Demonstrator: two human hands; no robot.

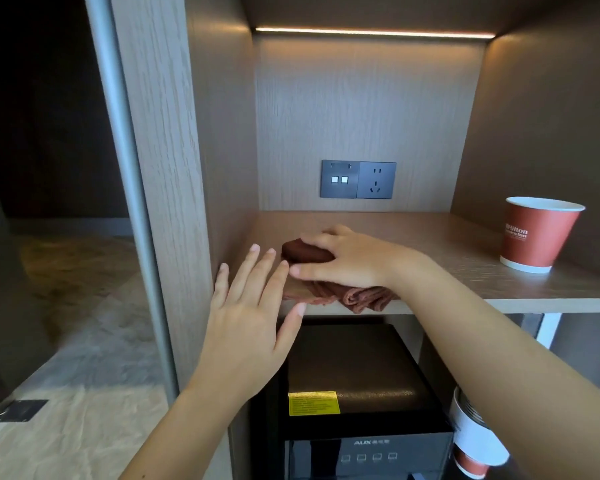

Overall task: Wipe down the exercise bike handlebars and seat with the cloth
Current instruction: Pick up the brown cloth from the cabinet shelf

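Cloth [361, 295]: brown, soft fabric, bunched and folded. It lies at the left front of the pale wood-grain niche shelf [430, 244], and its lower folds hang slightly over the shelf's front edge. Judged light and limp, not fragile and not slippery; it should compress under the fingers and drape when lifted, with loose ends likely to trail. The best hold appears to be the thick bunched middle, gathered so that no corner drags across the shelf edge.

Right hand [347, 261]: reaches in from the right with the forearm stretched across the shelf front, palm down on the cloth. The fingers curl over the raised dark fold and the thumb lies along its near side, so the hand holds the cloth.

Left hand [246, 320]: raised just in front of the shelf edge beside the cloth, palm forward, fingers straight and spread wide, holding nothing. Whether the fingertips touch the cloth cannot be told.

Exercise bike: not in view, so wiping is judged not yet begun.

Also present: a red paper cup [537, 233] standing upright at the right of the shelf, well apart from the cloth.
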